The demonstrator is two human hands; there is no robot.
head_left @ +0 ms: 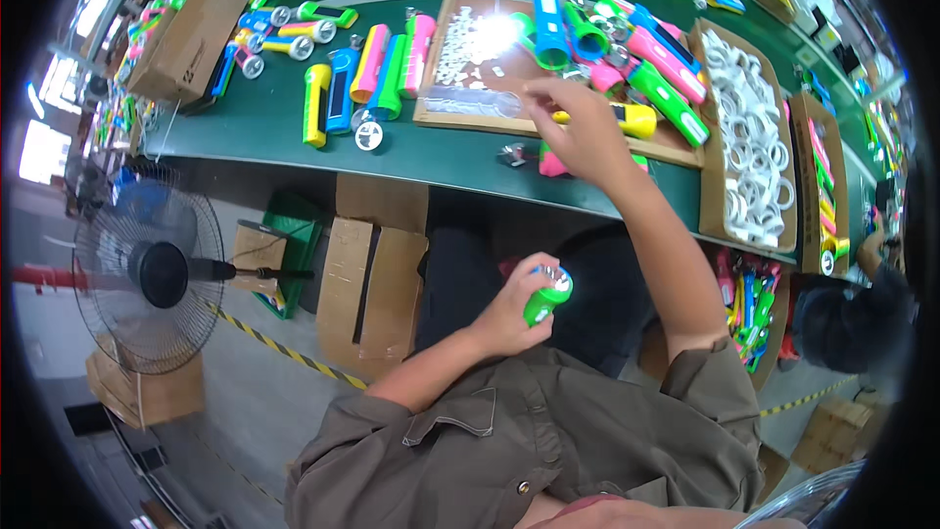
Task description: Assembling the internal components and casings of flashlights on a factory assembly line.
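Observation:
Near my lap, my left hand [517, 309] is wrapped around a green flashlight [540, 308], its shiny reflector end facing up. Over the wooden tray [421, 118] on the bench, my right hand [580, 127] reaches with thumb and index finger apart. Its fingertips are at the right end of a row of clear plastic lenses [470, 101]. Small white pieces [468, 51] are scattered in the tray behind the lenses. A yellow flashlight [636, 120] lies beside my right hand, partly hidden by it. Pink, green and blue flashlight bodies [668, 64] pile up on the tray's right side.
A cardboard box of white rings [754, 157] stands right of the tray. Flashlights [343, 88] line up on the green bench [255, 127] to the left. A standing fan [157, 274] is at far left, cartons [372, 284] under the bench. Another person [847, 318] sits at right.

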